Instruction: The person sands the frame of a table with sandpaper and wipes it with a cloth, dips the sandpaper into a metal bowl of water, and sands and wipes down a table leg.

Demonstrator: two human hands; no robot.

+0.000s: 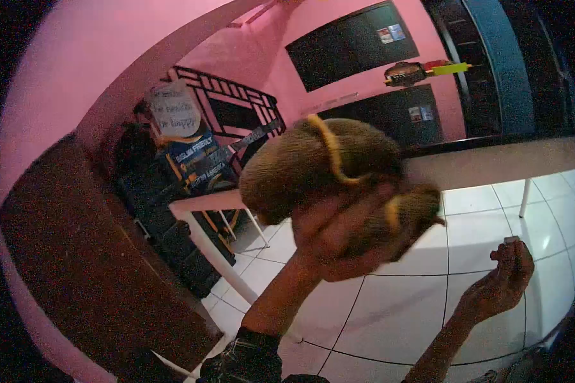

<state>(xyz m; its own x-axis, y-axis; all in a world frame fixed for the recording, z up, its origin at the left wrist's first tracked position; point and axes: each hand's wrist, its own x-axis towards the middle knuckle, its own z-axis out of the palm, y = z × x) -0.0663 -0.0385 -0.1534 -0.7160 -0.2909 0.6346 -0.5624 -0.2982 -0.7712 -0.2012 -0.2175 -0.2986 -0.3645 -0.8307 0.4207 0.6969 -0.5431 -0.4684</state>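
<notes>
In the middle of the head view, my left hand is closed around a brown fabric bundle with yellow trim. The cloth looks ribbed and bulky. One rounded part rises above the hand, and a smaller part sticks out to the right. Its exact kind I cannot make out, and blur softens the fingers. Lower right, my right hand is raised with its fingers pinched together, apart from the bundle. A small pale piece shows at its fingertips, too small to name.
Behind the bundle stands a pale table with white legs on a white tiled floor. A dark brown panel fills the left side. Black railings, a round lettered sign and dark wall boards are farther back.
</notes>
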